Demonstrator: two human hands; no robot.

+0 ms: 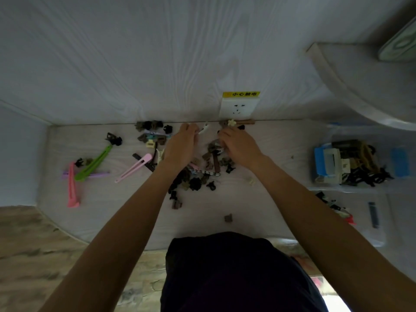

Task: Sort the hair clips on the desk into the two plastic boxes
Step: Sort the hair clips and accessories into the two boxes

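Left hand (180, 146): your fingers pinch a white clip (204, 128).
Right hand (238, 144): fingers curled into the clip pile (213, 158); grip unclear.
Counter (258, 199): boxes (360, 163) at your right.

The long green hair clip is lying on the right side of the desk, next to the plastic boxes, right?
Not quite. In the head view, the long green plastic hair clip lies on the left side of the pale wooden desk, far from the clear plastic boxes on the right.

Clips (193, 174) mid-desk (258, 210); boxes (360, 163) right; socket (238, 108) behind.
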